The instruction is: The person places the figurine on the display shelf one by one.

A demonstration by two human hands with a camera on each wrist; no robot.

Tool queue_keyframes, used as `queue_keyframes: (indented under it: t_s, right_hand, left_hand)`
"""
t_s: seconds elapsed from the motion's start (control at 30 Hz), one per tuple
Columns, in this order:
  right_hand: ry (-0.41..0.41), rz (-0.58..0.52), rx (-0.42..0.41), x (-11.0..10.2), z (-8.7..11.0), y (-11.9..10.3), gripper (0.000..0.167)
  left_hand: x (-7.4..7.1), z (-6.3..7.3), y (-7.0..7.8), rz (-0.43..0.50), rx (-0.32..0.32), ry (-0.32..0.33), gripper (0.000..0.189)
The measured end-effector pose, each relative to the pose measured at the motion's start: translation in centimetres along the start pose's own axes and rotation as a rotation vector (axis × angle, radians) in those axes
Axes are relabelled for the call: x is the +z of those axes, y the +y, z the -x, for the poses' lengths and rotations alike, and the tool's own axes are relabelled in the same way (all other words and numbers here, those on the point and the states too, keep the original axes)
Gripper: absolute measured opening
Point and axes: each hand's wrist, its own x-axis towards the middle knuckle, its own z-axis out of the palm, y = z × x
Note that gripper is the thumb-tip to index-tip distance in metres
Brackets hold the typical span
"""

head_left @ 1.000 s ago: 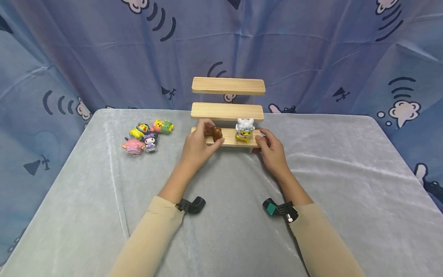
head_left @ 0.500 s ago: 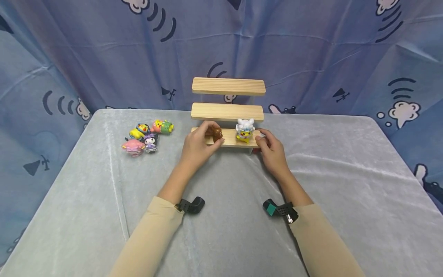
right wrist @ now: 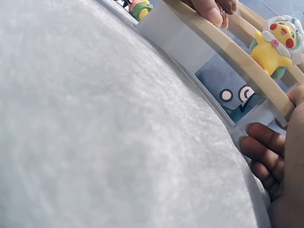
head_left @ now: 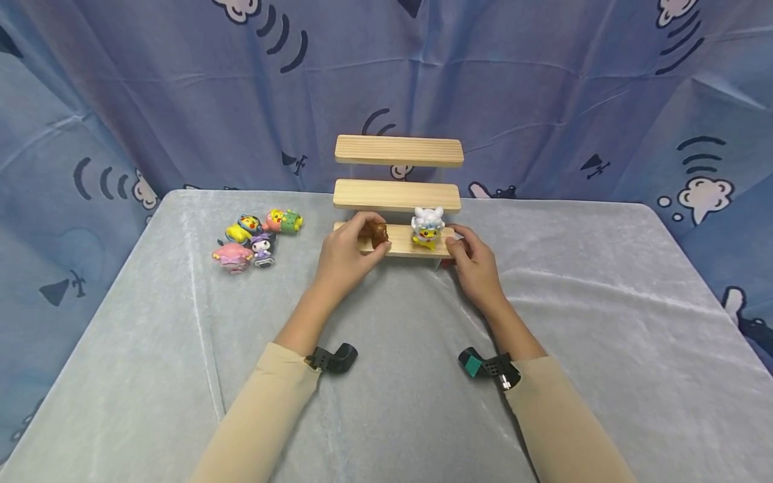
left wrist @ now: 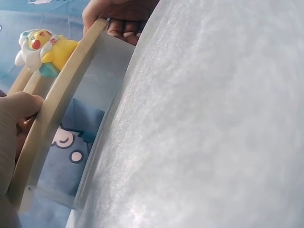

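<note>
Backdrop (head_left: 531, 87): blue-to-violet cloth hangs in loose folds before me, closing off the far side and both flanks.
Print: white cloud bubbles (head_left: 706, 196) outlined in black, with dark curved strokes (head_left: 701, 138) scattered among them.
Table (head_left: 640, 335): pale grey plush covers the top, rounded at its far corners, creased lengthwise at left, rippled at right.
Light: soft, leaving a sheen on the plush.

Beige sleeves (head_left: 260, 416), black wristbands (head_left: 331, 361), green patch (head_left: 474, 364)
</note>
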Motion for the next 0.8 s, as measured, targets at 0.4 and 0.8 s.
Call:
queue_keyframes:
  t_s: [0.4, 0.8]
  right_hand:
    - [-0.001, 0.008, 0.013, 0.06, -0.10, -0.10, 0.040]
    - [-0.008, 0.017, 0.026, 0.08, 0.00, -0.17, 0.039]
  left_hand:
    - [0.22, -0.02, -0.19, -0.022, 0.012, 0.016, 0.034]
    - [0.34, 0.03, -0.40, -0.019, 0.030, 0.024, 0.032]
